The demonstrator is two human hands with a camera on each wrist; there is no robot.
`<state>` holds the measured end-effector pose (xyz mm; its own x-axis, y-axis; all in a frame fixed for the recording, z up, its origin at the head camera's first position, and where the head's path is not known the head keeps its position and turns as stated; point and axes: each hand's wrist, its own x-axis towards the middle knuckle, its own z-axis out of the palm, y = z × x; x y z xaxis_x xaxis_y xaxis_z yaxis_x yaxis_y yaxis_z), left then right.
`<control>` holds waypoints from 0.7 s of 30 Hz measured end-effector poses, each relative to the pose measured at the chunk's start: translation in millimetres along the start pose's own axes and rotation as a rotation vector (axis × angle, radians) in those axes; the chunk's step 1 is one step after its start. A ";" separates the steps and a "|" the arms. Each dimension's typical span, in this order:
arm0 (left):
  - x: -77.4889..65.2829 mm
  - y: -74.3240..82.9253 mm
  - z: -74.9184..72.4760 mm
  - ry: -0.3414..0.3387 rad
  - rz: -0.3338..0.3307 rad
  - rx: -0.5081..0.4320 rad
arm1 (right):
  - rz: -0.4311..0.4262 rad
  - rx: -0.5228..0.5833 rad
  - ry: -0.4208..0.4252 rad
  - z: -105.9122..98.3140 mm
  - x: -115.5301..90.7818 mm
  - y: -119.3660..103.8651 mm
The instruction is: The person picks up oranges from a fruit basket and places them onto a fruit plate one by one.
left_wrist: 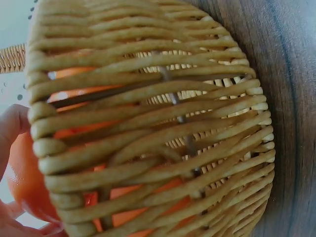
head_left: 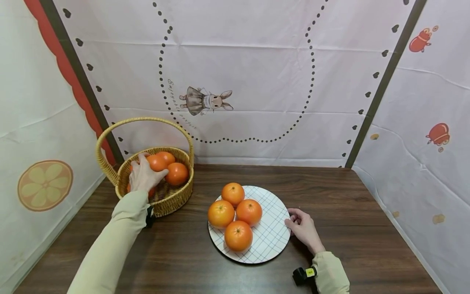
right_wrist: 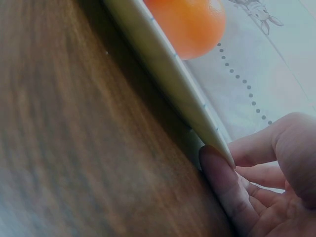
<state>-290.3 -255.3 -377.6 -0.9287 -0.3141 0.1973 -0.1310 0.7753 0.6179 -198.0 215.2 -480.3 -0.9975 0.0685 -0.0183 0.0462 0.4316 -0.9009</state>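
My left hand (head_left: pixel 144 175) reaches into a wicker basket (head_left: pixel 175 201) and has its fingers and thumb around a smooth red-orange tomato (head_left: pixel 156 162). In the left wrist view that tomato (left_wrist: pixel 29 180) shows above the basket's rim between thumb and fingers. Another tomato (head_left: pixel 177 174) lies by the thumb, and more are partly hidden under the hand. My right hand (head_left: pixel 304 229) pinches the right rim of a round checked plate (head_left: pixel 273 228); the right wrist view shows thumb and fingers on the plate's edge (right_wrist: pixel 197 106). Several oranges (head_left: pixel 238 236) sit on the plate's left half.
The basket's tall arched handle (head_left: pixel 145 119) rises over the left hand. Everything stands on a dark wooden table (head_left: pixel 183 261). Printed cloth (head_left: pixel 249 81) hangs behind the table and along both sides.
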 end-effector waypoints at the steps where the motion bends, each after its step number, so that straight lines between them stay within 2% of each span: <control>1: -1.5 0.5 -0.2 0.007 0.005 -0.010 | -0.001 0.000 0.000 0.0 0.2 -0.1; 10: -17.6 7.4 -1.2 0.059 0.048 -0.069 | 0.000 -0.002 -0.001 -0.3 -0.2 -0.9; 21: -33.8 16.5 -0.4 0.075 0.102 -0.086 | 0.002 -0.001 -0.001 -0.4 0.3 0.3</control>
<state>-261.0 -232.1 -373.8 -0.9066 -0.2787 0.3168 -0.0039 0.7564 0.6542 -198.3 215.7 -480.4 -0.9975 0.0682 -0.0206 0.0481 0.4320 -0.9006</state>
